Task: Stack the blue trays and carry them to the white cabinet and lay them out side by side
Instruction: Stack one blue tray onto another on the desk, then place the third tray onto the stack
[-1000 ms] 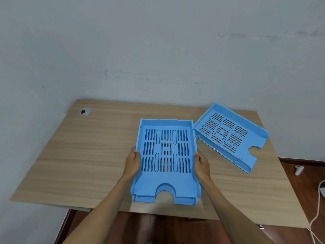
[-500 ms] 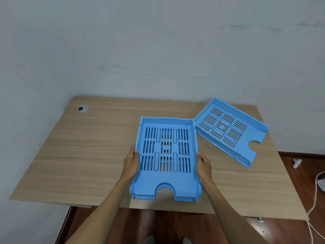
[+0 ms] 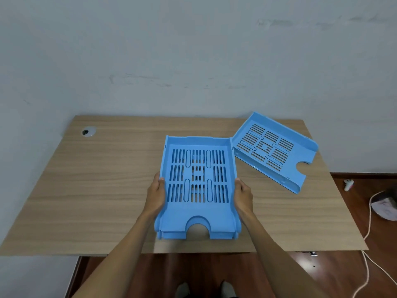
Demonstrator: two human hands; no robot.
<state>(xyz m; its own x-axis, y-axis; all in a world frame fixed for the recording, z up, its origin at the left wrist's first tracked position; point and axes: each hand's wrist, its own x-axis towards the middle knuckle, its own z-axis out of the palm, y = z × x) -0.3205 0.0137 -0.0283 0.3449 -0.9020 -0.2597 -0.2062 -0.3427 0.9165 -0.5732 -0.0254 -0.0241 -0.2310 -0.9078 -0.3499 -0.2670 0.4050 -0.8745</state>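
Observation:
A stack of blue slotted trays (image 3: 197, 186) sits in the middle of the wooden table (image 3: 103, 190), its notched end toward me. My left hand (image 3: 156, 195) grips the stack's left side wall and my right hand (image 3: 242, 195) grips its right side wall. A single blue tray (image 3: 272, 150) lies at an angle on the table's far right, its near corner close to the stack's far right corner. No white cabinet is in view.
The table stands against a pale wall, with a round cable hole (image 3: 88, 131) at its far left. On the dark wooden floor to the right lie a white cable (image 3: 370, 229), a small white object (image 3: 348, 184) and a pale bag (image 3: 385, 206).
Both hands keep the same hold on the stack. The view has shifted slightly, so the table and trays appear a little higher and farther left in the frame.

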